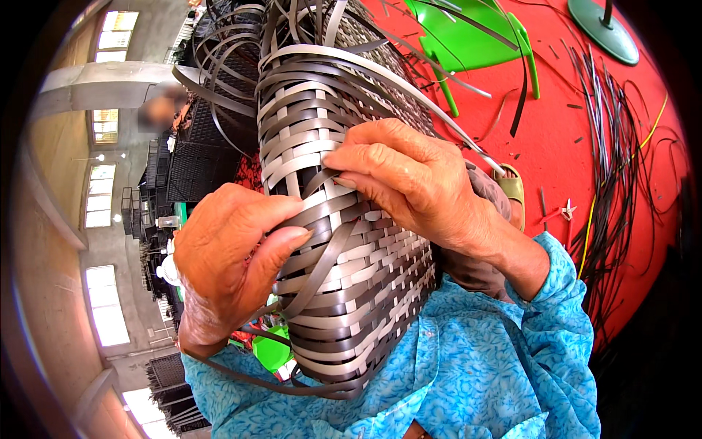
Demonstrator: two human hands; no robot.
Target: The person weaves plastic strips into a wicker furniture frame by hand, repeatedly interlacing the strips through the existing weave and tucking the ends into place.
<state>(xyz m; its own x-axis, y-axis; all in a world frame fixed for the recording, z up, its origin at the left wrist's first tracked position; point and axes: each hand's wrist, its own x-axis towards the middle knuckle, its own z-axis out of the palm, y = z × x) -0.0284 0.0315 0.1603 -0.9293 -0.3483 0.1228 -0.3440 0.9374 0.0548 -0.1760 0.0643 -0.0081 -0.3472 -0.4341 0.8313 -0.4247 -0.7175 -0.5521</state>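
Observation:
A half-woven basket (351, 285) of grey and dark plastic strips fills the middle of the view, its loose strip ends fanning out at the top. My left hand (227, 256) grips its left side, thumb and fingers pinching a dark strip (322, 267) that curves down across the weave. My right hand (409, 175) lies on the basket's upper face, fingertips pressing a strip end into the weave near the centre. Both blue patterned sleeves come in from below.
A red floor mat (570, 139) lies to the right with a bundle of loose black strips (610, 154) and a yellow strand. A green plastic chair (468, 36) stands at the top, a round green base (603, 29) beyond it. Stacked dark baskets (194, 164) sit left.

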